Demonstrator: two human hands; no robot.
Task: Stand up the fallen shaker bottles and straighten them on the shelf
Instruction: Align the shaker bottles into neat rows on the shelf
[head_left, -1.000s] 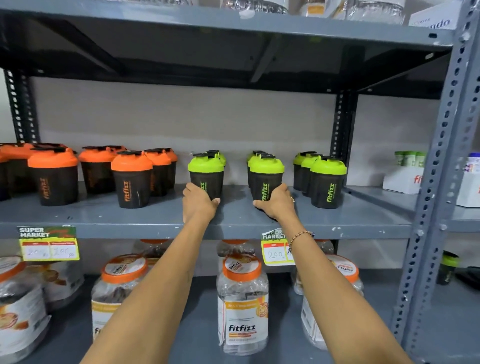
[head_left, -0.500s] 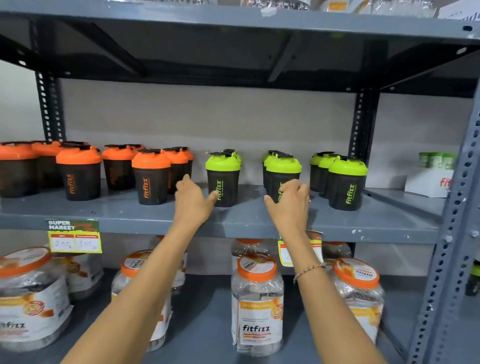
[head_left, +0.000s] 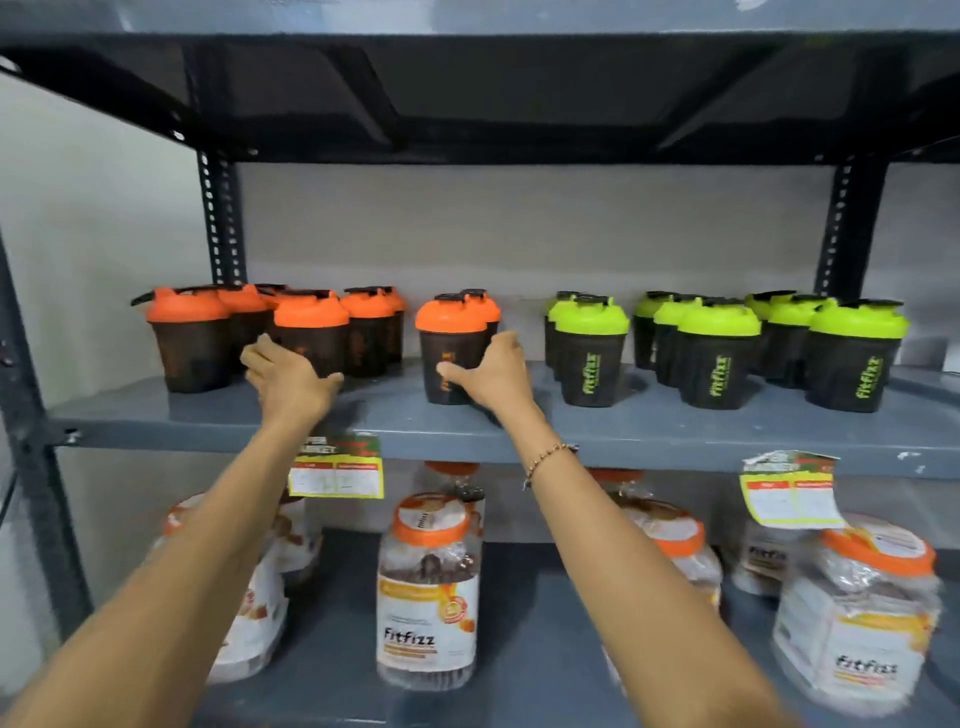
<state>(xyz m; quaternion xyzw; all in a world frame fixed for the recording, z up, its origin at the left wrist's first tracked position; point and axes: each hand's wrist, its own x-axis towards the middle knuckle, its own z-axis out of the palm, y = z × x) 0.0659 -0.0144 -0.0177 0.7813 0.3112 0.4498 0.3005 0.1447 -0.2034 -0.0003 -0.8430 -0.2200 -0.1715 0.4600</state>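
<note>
Dark shaker bottles stand upright on the grey middle shelf (head_left: 649, 431): several with orange lids on the left, several with green lids (head_left: 592, 351) on the right. My right hand (head_left: 493, 371) curls around the lower right side of a front orange-lid shaker (head_left: 449, 348), thumb across its front. My left hand (head_left: 288, 374) reaches with fingers apart to the base of another front orange-lid shaker (head_left: 310, 332), just touching or close to it. No bottle lies on its side in view.
Price tags (head_left: 336, 470) hang from the shelf's front edge. The lower shelf holds clear Fitfizz jars (head_left: 428, 592) with orange lids. Dark perforated uprights (head_left: 221, 218) frame the rack, and another shelf runs close overhead.
Both hands have left the green-lid shakers and moved left to the orange-lid ones. The view has swung left with them.
</note>
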